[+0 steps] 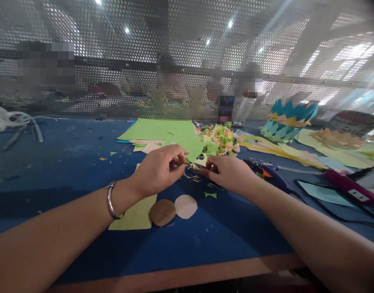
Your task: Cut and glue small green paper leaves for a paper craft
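My left hand [160, 169], with a silver bangle at the wrist, is closed in a pinch at the lower tip of a green paper piece [194, 149]. Facing it, my right hand [228, 173] is closed around what look like scissors [199, 166]; only a thin grey blade shows, pointing at the left fingertips. Below the hands, a brown round disc [162, 212] touches a pale pink paper circle [186, 206]. Partly under the disc and my left wrist lies a yellow-green paper sheet [134, 215]. Small green offcuts [210, 195] are scattered near my right hand.
Behind the hands are stacked coloured sheets [162, 129] and a heap of paper scraps [221, 138]. To the right stand a zigzag-edged teal paper crown [289, 122], a blue glue gun [274, 177] and a magenta power strip [353, 187] with black cables. White cords [14, 118] lie far left.
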Tool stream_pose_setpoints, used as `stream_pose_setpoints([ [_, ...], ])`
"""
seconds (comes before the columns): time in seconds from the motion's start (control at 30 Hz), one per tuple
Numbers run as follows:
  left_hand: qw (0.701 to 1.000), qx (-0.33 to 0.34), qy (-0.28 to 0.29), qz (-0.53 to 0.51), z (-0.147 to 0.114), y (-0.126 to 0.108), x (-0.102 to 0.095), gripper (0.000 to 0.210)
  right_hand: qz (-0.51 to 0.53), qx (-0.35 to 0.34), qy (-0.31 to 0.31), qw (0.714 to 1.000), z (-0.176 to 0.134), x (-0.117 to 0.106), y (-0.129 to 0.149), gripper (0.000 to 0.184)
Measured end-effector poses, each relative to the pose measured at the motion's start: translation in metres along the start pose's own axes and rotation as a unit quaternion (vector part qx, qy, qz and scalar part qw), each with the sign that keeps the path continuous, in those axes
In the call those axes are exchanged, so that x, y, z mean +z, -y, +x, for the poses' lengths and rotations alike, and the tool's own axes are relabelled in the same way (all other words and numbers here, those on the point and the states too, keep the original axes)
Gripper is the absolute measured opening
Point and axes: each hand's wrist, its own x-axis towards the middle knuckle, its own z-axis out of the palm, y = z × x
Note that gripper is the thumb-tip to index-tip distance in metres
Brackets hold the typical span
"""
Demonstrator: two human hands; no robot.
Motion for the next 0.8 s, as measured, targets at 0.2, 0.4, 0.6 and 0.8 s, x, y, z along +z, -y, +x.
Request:
stream_pose_setpoints([
  [0.2, 0.995, -0.063, -0.063, -0.053, 0.002, -0.002, 0.005, 0.006, -0.053, -0.014, -0.045, 0.997, -0.007, -0.005, 0.003, 0.033],
  [0.4, 0.993, -0.033, -0.083, -0.074, 0.001, -0.003, 0.010, 0.015, 0.157, -0.049, -0.086, 0.983, -0.010, -0.009, 0.010, 0.035],
  [0.6, 0.994, 0.061, -0.071, -0.059, -0.001, -0.012, 0.011, 0.022, 0.337, -0.074, -0.043, 0.938, -0.006, -0.003, 0.013, 0.039],
  [0.8, 0.989, -0.036, -0.051, -0.134, -0.002, -0.015, 0.018, 0.020, 0.373, -0.086, -0.043, 0.923, -0.005, 0.003, 0.011, 0.035],
])
